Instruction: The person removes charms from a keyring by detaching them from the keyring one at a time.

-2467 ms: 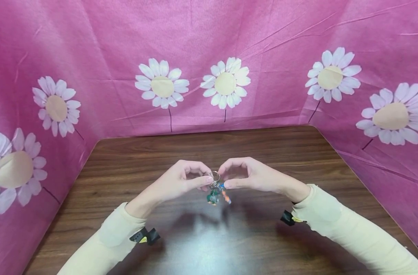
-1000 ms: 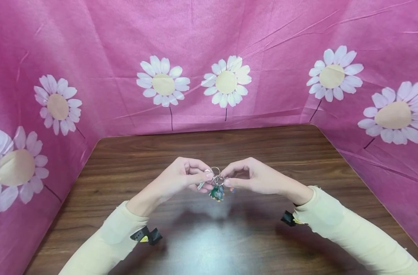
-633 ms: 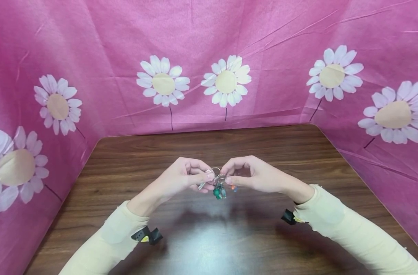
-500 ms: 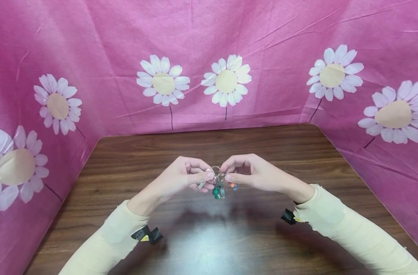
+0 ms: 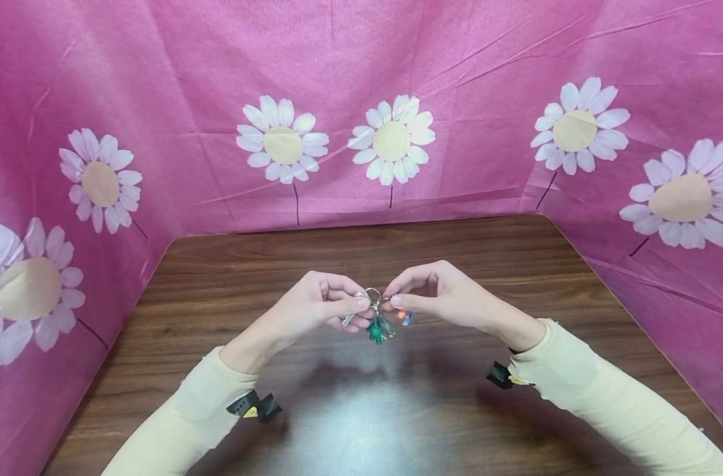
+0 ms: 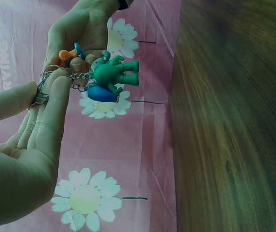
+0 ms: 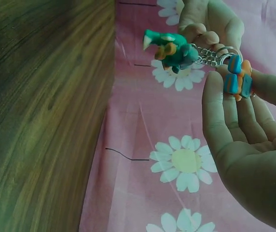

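In the head view my left hand [image 5: 322,307] pinches a metal key ring [image 5: 373,289] between thumb and index finger, above the table. A silver key [image 5: 346,320] shows below its thumb. Green figure charms [image 5: 376,332] hang from the ring on short chains; the left wrist view shows a green figure [image 6: 111,73] beside a blue piece [image 6: 101,94]. My right hand [image 5: 445,295] pinches the metal link of an orange-and-blue figure keychain [image 5: 404,317] close to the ring's right side. In the right wrist view that figure [image 7: 239,79] hangs by the thumb and fingers, which partly hide its link.
The brown wood-grain table [image 5: 361,423] lies under both hands. A pink cloth [image 5: 456,59] printed with white daisies stands around its back and sides. Black wrist devices [image 5: 256,406] are strapped over the pale sleeves.
My right hand has moved slightly up and right, drawing the orange-and-blue figure keychain aside. A second ring that overlapped the key ring no longer shows as a round loop. The left hand stays nearly still.
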`<state>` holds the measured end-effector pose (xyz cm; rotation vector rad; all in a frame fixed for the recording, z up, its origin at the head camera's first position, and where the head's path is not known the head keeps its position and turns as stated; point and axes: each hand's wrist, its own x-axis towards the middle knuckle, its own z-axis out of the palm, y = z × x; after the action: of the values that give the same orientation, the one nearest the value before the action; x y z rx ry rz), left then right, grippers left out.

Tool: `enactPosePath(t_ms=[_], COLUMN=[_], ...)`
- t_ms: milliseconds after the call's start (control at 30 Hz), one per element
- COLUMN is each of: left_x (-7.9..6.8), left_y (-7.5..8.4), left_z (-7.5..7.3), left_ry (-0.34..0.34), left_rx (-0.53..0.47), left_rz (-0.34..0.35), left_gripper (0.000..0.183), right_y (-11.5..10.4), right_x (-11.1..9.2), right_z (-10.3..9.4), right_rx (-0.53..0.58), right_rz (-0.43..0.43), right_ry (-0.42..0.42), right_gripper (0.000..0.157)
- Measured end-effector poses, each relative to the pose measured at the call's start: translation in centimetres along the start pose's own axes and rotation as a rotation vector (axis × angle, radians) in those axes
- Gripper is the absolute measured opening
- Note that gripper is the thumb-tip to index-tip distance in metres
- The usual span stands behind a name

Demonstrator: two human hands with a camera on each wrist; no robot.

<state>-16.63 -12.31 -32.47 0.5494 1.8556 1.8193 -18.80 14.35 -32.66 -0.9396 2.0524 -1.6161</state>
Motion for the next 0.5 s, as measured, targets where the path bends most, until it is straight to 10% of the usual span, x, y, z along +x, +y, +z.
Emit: enactPosePath(t_ms=[500], left_x=[0.11], left_y=[-0.02], left_z=[0.05], left_ry=[-0.016], left_rx=[-0.002], left_rz=[0.035], left_gripper=[0.022], right_y=[0.28], right_x=[0.01], right_z=[0.02], right_rx=[0.038], right_rz=[-0.078], right_ry=[-0.043], right_gripper=[0.008])
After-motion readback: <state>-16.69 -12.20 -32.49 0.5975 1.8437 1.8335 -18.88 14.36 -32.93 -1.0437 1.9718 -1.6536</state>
